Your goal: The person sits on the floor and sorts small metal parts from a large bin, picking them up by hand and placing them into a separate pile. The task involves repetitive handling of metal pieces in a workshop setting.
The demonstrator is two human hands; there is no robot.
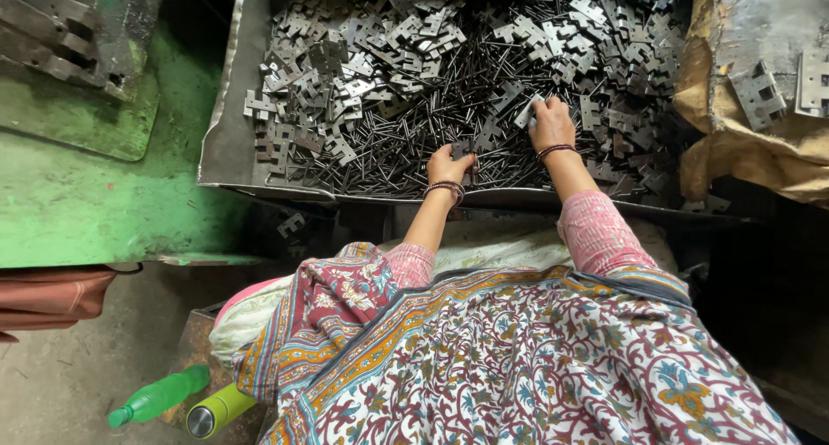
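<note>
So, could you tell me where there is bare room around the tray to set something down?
The green surface left of the metal tray is mostly bare. The tray itself is crowded with hinge plates and pins, where the left hand and right hand work. The cloth-covered ledge on the right holds a few plates.

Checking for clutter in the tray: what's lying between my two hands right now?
Between left hand and right hand, the head view shows loose metal pins and a few hinge plates.
</note>
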